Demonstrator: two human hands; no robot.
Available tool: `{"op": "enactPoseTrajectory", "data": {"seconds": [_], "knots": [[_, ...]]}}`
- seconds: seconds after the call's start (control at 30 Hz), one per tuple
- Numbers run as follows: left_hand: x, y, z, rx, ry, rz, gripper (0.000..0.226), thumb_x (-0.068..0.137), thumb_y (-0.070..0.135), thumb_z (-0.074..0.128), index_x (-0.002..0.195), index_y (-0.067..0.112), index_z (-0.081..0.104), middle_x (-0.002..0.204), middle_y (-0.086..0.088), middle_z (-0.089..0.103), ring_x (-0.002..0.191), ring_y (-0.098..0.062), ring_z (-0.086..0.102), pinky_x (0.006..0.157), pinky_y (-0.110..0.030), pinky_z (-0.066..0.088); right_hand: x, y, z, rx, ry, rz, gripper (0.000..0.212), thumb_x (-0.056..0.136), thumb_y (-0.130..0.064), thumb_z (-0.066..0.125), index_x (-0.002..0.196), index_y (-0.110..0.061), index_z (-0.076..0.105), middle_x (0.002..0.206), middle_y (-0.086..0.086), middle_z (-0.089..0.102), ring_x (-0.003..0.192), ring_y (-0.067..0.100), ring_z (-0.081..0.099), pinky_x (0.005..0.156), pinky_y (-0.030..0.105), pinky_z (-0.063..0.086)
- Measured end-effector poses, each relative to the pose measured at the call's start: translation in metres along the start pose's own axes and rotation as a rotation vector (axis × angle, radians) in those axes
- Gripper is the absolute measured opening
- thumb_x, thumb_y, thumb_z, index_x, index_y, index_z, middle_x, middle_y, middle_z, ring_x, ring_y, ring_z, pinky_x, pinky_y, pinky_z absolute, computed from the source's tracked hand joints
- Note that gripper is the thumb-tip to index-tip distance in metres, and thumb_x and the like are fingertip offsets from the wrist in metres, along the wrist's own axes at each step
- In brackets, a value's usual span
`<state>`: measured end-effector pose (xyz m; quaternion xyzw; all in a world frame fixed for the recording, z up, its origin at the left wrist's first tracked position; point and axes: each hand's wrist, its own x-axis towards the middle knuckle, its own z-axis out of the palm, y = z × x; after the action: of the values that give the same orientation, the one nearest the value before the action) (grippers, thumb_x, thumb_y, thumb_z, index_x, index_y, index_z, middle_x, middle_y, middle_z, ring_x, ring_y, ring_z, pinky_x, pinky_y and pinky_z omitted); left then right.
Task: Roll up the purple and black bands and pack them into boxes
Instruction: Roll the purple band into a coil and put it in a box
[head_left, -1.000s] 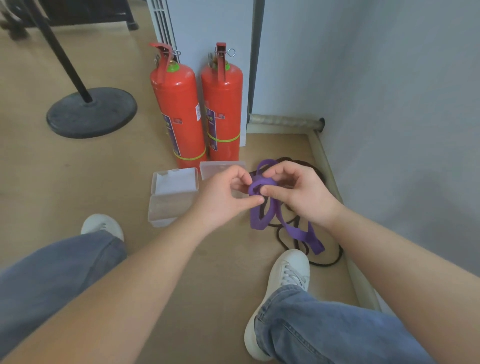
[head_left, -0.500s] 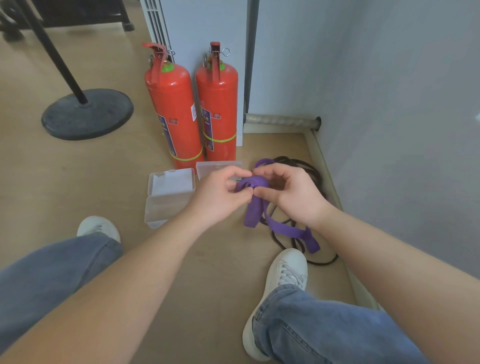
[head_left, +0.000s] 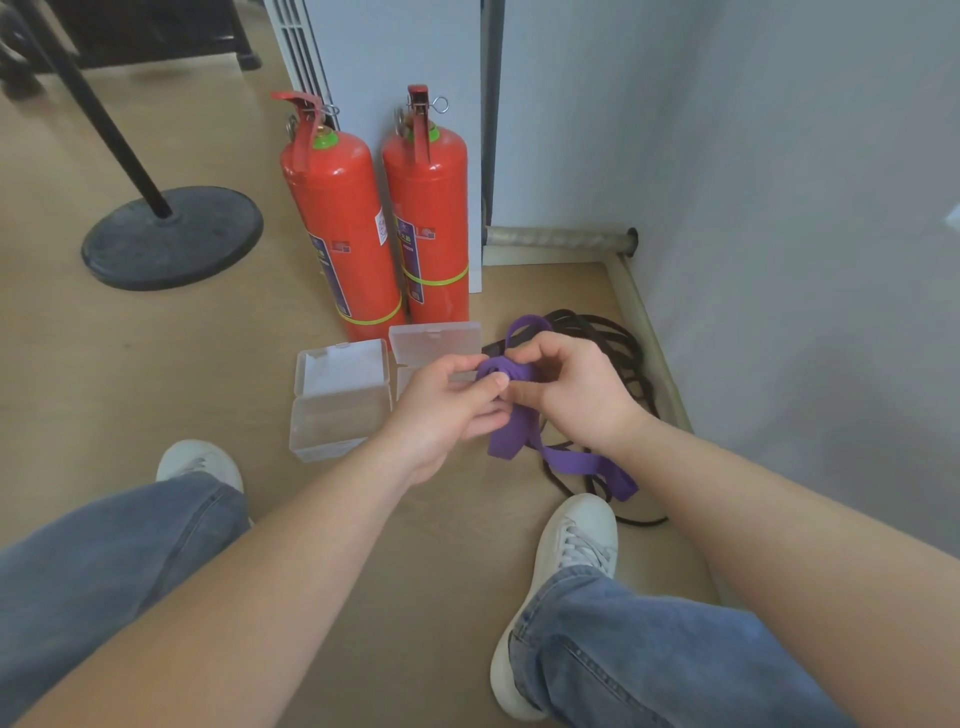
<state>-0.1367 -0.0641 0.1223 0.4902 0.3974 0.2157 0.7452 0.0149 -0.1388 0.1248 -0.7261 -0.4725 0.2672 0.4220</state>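
Observation:
The purple band (head_left: 511, 439) is held above the floor between both hands, partly wound into a small coil at the fingertips, its loose end trailing down to the floor. My left hand (head_left: 447, 410) pinches the coil from the left. My right hand (head_left: 566, 389) grips it from the right, fingers curled over the top. The black band (head_left: 623, 353) lies in a loose heap on the floor behind my right hand, near the wall. Two clear plastic boxes stand open on the floor: one (head_left: 340, 397) left of my hands, the other (head_left: 435, 340) partly hidden behind my left hand.
Two red fire extinguishers (head_left: 345, 228) stand just behind the boxes against a white cabinet (head_left: 395, 52). A black stand with a round base (head_left: 171, 236) is at the far left. The wall (head_left: 805, 260) and its skirting run along the right. My white shoes (head_left: 571, 551) rest on the floor below my hands.
Both hands have kept turning the purple band, so the coil at the fingertips is tighter and the hanging tail is shorter. The boxes and the black band have not moved.

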Motion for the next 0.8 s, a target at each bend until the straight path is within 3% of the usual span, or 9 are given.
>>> {"op": "enactPoseTrajectory", "data": {"seconds": [0.13, 0.2, 0.27, 0.33, 0.43, 0.67, 0.8], "knots": [[0.0, 0.007, -0.012, 0.264, -0.07, 0.0, 0.029, 0.092, 0.023, 0.071, 0.117, 0.014, 0.059, 0.11, -0.01, 0.073, 0.093, -0.014, 0.075, 0.071, -0.038, 0.063, 0.005, 0.0, -0.013, 0.072, -0.164, -0.015, 0.025, 0.078, -0.004, 0.086, 0.098, -0.013, 0.073, 0.099, 0.0, 0.074, 0.09, 0.013, 0.072, 0.09, 0.036, 0.059], [0.002, 0.012, -0.02, 0.449, -0.063, 0.063, 0.031, 0.085, 0.025, 0.079, 0.109, 0.016, 0.062, 0.106, -0.002, 0.075, 0.087, -0.006, 0.073, 0.067, -0.031, 0.062, 0.005, -0.003, -0.017, 0.075, -0.243, -0.033, 0.025, 0.079, 0.002, 0.083, 0.098, -0.012, 0.073, 0.099, 0.001, 0.075, 0.09, 0.012, 0.073, 0.089, 0.031, 0.058], [0.003, 0.019, -0.023, 0.516, -0.109, 0.109, 0.04, 0.082, 0.02, 0.082, 0.116, 0.02, 0.062, 0.105, 0.001, 0.075, 0.086, -0.007, 0.073, 0.064, -0.026, 0.059, 0.006, -0.004, -0.018, 0.047, -0.274, -0.058, 0.025, 0.08, 0.003, 0.081, 0.1, -0.012, 0.075, 0.099, 0.003, 0.077, 0.091, 0.019, 0.075, 0.09, 0.035, 0.06], [0.003, 0.025, -0.024, 0.521, -0.176, 0.133, 0.048, 0.082, 0.013, 0.081, 0.126, 0.019, 0.063, 0.106, -0.001, 0.075, 0.09, -0.01, 0.075, 0.069, -0.025, 0.059, 0.007, -0.004, -0.016, 0.026, -0.268, -0.068, 0.026, 0.08, 0.002, 0.082, 0.1, -0.014, 0.077, 0.1, 0.003, 0.077, 0.093, 0.024, 0.075, 0.092, 0.042, 0.06], [0.002, 0.027, -0.025, 0.499, -0.213, 0.123, 0.041, 0.085, 0.007, 0.078, 0.125, 0.013, 0.067, 0.11, -0.007, 0.074, 0.095, -0.015, 0.075, 0.077, -0.03, 0.062, 0.008, -0.006, -0.015, 0.019, -0.247, -0.051, 0.03, 0.078, -0.001, 0.084, 0.102, -0.016, 0.077, 0.104, -0.001, 0.076, 0.093, 0.019, 0.075, 0.092, 0.044, 0.06], [0.0, 0.022, -0.027, 0.496, -0.281, 0.055, 0.013, 0.091, 0.01, 0.071, 0.103, 0.015, 0.074, 0.102, -0.01, 0.071, 0.091, -0.012, 0.074, 0.077, -0.026, 0.06, 0.004, -0.015, -0.016, -0.019, -0.251, -0.067, 0.027, 0.074, -0.004, 0.089, 0.091, -0.019, 0.073, 0.091, -0.003, 0.076, 0.084, 0.013, 0.074, 0.084, 0.031, 0.061], [0.001, 0.026, -0.028, 0.49, -0.273, 0.068, 0.007, 0.093, 0.012, 0.069, 0.099, 0.014, 0.071, 0.097, -0.005, 0.073, 0.088, -0.009, 0.074, 0.076, -0.022, 0.059, 0.004, -0.022, -0.017, 0.005, -0.254, -0.1, 0.027, 0.078, -0.004, 0.086, 0.099, -0.019, 0.078, 0.094, -0.007, 0.077, 0.086, 0.006, 0.073, 0.082, 0.02, 0.057]]}}
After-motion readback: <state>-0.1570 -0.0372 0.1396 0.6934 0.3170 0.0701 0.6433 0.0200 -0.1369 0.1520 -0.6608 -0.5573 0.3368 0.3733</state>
